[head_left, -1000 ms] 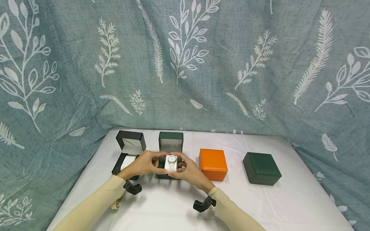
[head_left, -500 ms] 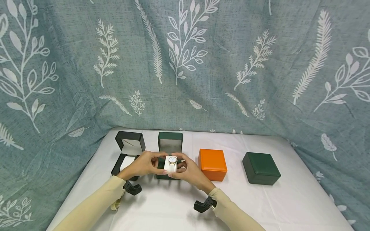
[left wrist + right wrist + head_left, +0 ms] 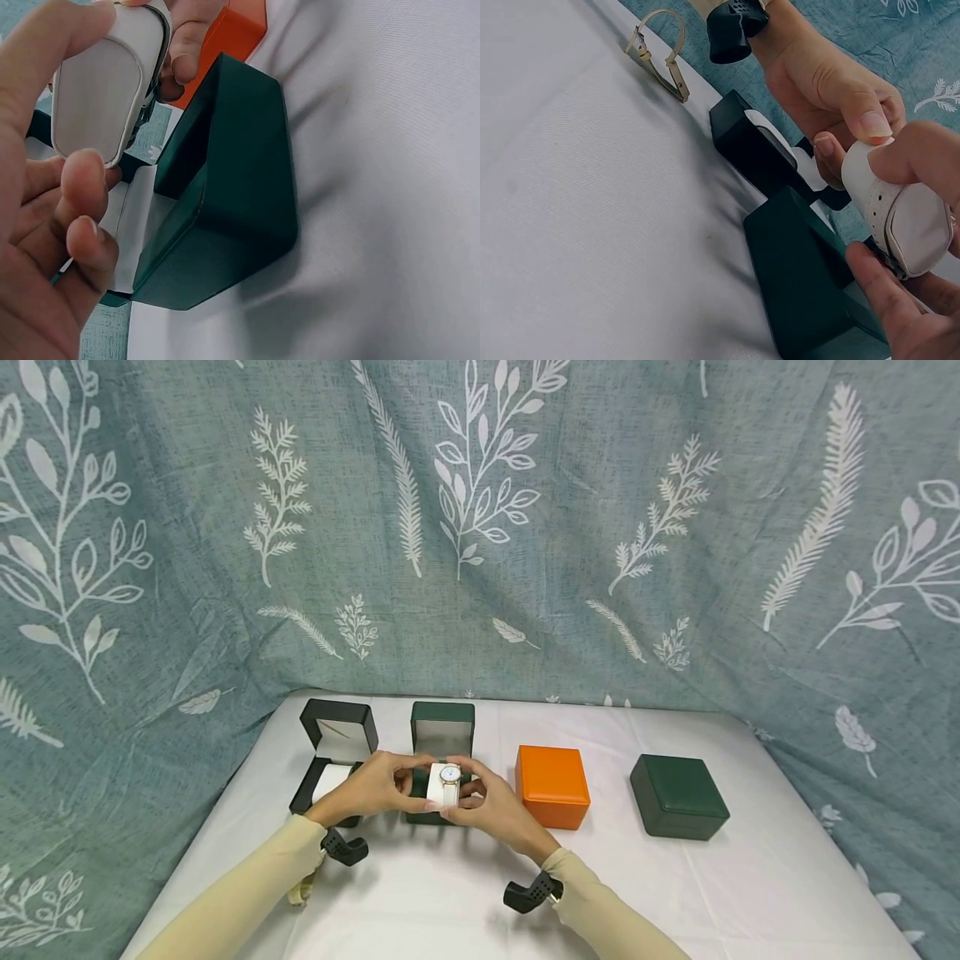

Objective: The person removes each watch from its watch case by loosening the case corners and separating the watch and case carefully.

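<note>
Both hands hold a white watch cushion (image 3: 434, 787) above an open green box (image 3: 442, 713). A white-strapped watch (image 3: 450, 775) with a round white dial is round the cushion, near its right end. My left hand (image 3: 370, 789) pinches the left end between thumb and fingers; in the left wrist view the cushion's flat end (image 3: 97, 97) shows. My right hand (image 3: 497, 806) grips the right end. The right wrist view shows the strap (image 3: 883, 201) with its punched holes next to the right fingers. The green box's inside is partly hidden behind the hands.
Left of the green box stands an open black box (image 3: 337, 720) with a white cushion (image 3: 331, 778). To the right are a closed orange box (image 3: 553, 785) and a closed dark green box (image 3: 679, 797). A beige-strapped watch (image 3: 660, 56) lies near the left forearm.
The watch has slid slightly rightward along the cushion, and more bare white cushion shows at its left. Both hands stay in nearly the same place.
</note>
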Motion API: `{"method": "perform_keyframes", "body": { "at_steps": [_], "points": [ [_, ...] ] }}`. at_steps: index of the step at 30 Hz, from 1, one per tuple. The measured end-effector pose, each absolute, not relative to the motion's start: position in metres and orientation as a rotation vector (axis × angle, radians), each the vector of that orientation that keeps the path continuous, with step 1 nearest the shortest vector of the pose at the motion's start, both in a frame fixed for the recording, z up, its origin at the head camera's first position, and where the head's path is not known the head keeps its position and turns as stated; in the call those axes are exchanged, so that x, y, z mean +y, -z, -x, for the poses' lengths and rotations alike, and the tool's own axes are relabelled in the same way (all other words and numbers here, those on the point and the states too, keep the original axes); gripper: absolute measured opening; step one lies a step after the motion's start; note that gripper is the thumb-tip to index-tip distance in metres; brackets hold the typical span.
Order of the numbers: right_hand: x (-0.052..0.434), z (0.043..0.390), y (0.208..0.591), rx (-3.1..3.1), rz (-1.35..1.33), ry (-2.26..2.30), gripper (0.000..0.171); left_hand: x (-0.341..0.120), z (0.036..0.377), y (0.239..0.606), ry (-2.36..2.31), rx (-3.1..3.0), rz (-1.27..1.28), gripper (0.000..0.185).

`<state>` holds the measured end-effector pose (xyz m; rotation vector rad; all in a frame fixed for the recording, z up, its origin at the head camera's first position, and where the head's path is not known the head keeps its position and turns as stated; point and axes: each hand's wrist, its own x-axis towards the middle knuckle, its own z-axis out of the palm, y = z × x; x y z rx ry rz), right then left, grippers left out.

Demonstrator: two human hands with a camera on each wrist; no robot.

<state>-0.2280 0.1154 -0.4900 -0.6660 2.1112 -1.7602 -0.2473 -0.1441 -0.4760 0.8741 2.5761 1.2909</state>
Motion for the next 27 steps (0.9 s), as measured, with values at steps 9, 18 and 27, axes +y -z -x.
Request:
{"method": "perform_keyframes", "body": {
  "at_steps": [9, 18, 27],
  "points": [
    [0.1166, 0.2288, 0.4909, 2.095, 0.681, 1.750, 0.079, -0.1435, 0.2481, 0.4771, -1.285, 2.554, -0.901, 0.063],
    [0.1176, 0.2293, 0.4906, 2.054, 0.685, 1.771, 0.078, -0.1440, 0.2484, 0.4762, -1.308, 2.545, -0.869, 0.066],
    [0.1180, 0.2290, 0.4893, 2.062, 0.677, 1.801, 0.076, -0.1440, 0.2479, 0.4753, -1.333, 2.552, -0.863, 0.061]
  ]
}}
